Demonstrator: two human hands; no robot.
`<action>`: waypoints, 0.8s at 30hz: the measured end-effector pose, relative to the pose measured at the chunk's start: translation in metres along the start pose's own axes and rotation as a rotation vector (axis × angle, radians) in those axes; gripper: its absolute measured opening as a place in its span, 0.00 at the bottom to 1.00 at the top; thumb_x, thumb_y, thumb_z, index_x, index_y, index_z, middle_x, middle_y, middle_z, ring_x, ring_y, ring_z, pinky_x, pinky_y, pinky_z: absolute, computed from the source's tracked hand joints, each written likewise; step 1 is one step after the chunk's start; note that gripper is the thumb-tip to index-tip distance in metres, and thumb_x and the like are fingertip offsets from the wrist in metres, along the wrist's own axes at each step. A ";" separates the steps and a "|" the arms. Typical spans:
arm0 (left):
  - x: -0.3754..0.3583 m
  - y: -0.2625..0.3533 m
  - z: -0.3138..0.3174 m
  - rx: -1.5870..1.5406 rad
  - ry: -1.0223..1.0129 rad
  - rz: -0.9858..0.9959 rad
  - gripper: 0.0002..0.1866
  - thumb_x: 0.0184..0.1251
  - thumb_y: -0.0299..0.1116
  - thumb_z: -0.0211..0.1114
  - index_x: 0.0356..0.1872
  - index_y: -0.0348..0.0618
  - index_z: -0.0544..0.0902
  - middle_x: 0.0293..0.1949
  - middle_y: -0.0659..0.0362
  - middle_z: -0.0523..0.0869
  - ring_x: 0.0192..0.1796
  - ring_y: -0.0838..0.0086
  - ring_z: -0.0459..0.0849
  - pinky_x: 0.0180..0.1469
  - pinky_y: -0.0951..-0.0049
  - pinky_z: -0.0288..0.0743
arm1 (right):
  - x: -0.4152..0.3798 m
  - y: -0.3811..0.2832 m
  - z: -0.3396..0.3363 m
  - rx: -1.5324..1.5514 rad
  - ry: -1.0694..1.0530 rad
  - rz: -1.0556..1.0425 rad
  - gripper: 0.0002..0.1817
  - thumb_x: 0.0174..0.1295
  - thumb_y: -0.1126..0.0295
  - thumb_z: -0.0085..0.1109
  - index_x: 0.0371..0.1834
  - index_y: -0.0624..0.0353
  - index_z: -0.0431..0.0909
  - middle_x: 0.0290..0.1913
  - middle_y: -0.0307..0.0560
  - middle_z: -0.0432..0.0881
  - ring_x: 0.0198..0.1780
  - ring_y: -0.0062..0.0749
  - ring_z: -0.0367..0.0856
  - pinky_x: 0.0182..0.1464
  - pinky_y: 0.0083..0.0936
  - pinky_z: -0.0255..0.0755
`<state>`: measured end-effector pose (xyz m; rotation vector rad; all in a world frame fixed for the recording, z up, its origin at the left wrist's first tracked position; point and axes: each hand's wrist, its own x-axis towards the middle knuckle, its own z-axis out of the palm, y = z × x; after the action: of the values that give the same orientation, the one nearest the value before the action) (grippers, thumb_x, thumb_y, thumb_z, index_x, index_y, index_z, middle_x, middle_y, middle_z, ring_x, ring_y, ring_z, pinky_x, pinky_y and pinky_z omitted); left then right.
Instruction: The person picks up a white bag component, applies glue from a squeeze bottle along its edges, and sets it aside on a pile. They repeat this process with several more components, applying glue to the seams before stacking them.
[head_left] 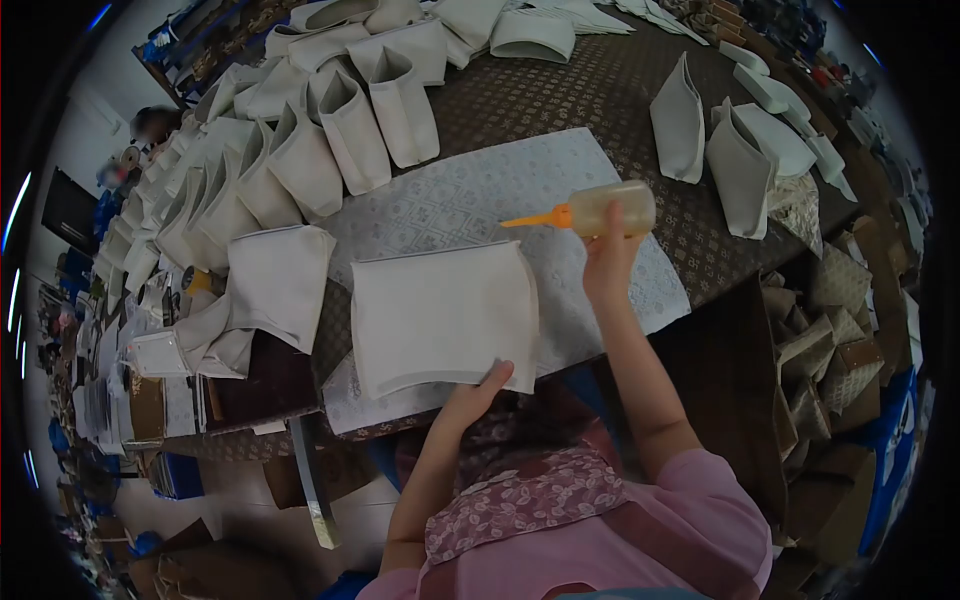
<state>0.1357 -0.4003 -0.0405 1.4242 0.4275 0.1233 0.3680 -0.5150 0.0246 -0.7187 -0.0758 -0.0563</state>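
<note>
In my right hand (610, 262) is a clear squeeze bottle (630, 208) with an orange nozzle (540, 217). It is tipped on its side, its nozzle pointing left above the far edge of a white bag panel (445, 315). Nozzle and panel look slightly apart. My left hand (478, 398) grips the panel's near right corner, thumb on top and the other fingers hidden underneath. Below the panel lies a pale patterned sheet (420, 210) on the table.
Rows of white bag bodies (350, 130) stand along the left and back of the dark patterned table (540, 95). More white pieces (740, 170) stand at right. A folded white piece (280, 285) lies at left. Boxes of beige pieces (840, 360) sit beyond the right edge.
</note>
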 end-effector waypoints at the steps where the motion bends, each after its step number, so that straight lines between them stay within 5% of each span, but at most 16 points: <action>1: -0.004 0.010 0.002 0.265 -0.046 -0.020 0.33 0.66 0.50 0.61 0.63 0.35 0.67 0.59 0.52 0.73 0.61 0.64 0.70 0.63 0.69 0.61 | 0.009 -0.018 -0.009 -0.114 -0.073 -0.015 0.40 0.56 0.64 0.68 0.65 0.52 0.50 0.59 0.47 0.64 0.59 0.35 0.70 0.55 0.37 0.73; 6: -0.015 0.007 0.011 -0.113 0.157 -0.274 0.28 0.69 0.47 0.58 0.58 0.31 0.71 0.57 0.53 0.74 0.61 0.69 0.70 0.61 0.74 0.62 | 0.008 -0.071 -0.007 -0.584 -0.307 -0.120 0.49 0.48 0.66 0.74 0.68 0.55 0.46 0.60 0.49 0.62 0.60 0.36 0.69 0.58 0.35 0.72; 24: -0.021 0.008 0.011 -0.475 0.039 -0.161 0.28 0.75 0.43 0.48 0.65 0.30 0.59 0.65 0.51 0.65 0.67 0.65 0.64 0.68 0.64 0.58 | 0.014 -0.030 -0.012 -0.514 -0.374 -0.120 0.49 0.46 0.62 0.75 0.67 0.55 0.49 0.60 0.50 0.63 0.60 0.37 0.68 0.60 0.35 0.69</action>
<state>0.1214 -0.4160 -0.0278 0.9188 0.5047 0.1136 0.3800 -0.5462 0.0367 -1.2322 -0.4753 -0.0556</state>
